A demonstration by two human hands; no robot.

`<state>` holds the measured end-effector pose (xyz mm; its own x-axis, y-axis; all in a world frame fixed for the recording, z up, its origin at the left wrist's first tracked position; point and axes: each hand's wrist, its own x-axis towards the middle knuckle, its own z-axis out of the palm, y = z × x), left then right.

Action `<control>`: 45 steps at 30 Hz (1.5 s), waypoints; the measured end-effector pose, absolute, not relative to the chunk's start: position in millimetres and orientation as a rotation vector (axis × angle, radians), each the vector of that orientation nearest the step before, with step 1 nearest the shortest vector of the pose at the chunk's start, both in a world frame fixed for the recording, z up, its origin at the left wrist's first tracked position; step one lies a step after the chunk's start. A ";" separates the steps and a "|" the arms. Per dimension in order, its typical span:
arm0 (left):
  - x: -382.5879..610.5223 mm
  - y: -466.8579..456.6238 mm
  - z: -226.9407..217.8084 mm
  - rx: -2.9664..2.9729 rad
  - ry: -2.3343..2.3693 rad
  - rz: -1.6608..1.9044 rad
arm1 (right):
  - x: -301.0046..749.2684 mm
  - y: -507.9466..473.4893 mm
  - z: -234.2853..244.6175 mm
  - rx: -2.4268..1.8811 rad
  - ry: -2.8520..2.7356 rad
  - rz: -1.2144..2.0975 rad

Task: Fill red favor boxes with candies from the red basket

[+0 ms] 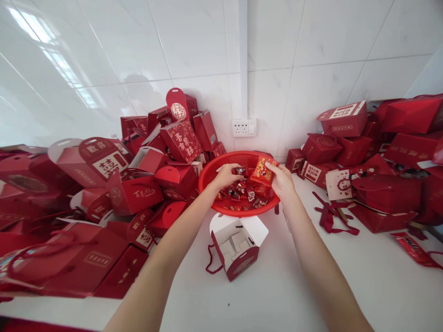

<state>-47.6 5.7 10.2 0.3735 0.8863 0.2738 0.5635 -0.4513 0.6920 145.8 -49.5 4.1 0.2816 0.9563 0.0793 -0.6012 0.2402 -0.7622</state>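
A red oval plastic basket (238, 212) stands against the wall with several wrapped candies (251, 193) in it. Over its right side, my right hand (283, 180) grips a red snack packet (263, 170) with yellow print, thumb on its front. My left hand (228, 176) reaches into the basket from the left; its fingers are curled together at the candies, and what they hold is too small to make out. In front of the basket sits a gift box (238, 251), dark red outside and white inside, its flaps open and a rope handle hanging to the left.
Red gift boxes (134, 191) are heaped on the left, and another pile of boxes (387, 189) lies on the right. Dark red ribbon (332, 216) and a red packet (413, 249) lie at right. A wall socket (244, 127) is behind the basket.
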 end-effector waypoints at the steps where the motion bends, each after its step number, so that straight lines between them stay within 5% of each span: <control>1: -46.9 5.2 11.4 2.124 1.213 0.882 | 145.6 -48.7 3.1 -0.700 -0.622 1.156; 17: -39.7 -7.7 18.9 1.959 0.775 0.866 | 142.5 -52.8 0.8 -0.802 -0.834 1.167; 45: -33.4 -13.5 16.4 1.991 0.817 0.890 | 141.0 -58.4 3.8 -0.805 -0.939 1.236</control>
